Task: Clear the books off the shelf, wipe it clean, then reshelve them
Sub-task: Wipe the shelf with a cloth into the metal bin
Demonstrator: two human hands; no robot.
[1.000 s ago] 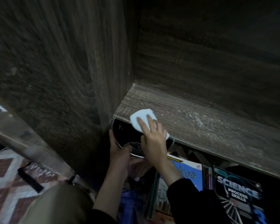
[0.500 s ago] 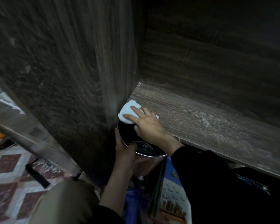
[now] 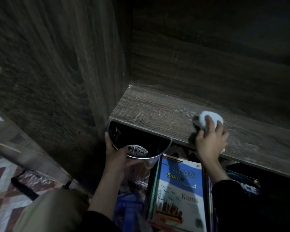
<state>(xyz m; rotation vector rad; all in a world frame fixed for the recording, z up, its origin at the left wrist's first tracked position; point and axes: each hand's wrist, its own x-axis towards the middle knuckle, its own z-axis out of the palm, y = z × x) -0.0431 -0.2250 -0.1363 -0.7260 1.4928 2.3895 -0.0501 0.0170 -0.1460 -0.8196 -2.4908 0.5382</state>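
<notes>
While right hand [image 3: 210, 141] presses cloth [image 3: 206, 117], left hand [image 3: 117, 156] grips bin [image 3: 132, 136] beside possibly "Kimia" book [image 3: 177, 195].

Left hand [image 3: 117, 154] gripping the rim of a metal bin [image 3: 112, 131], forearm bare, right hand [image 3: 209, 141] stretched forward, fingers spread, pressing a white cloth [image 3: 202, 121]
</notes>
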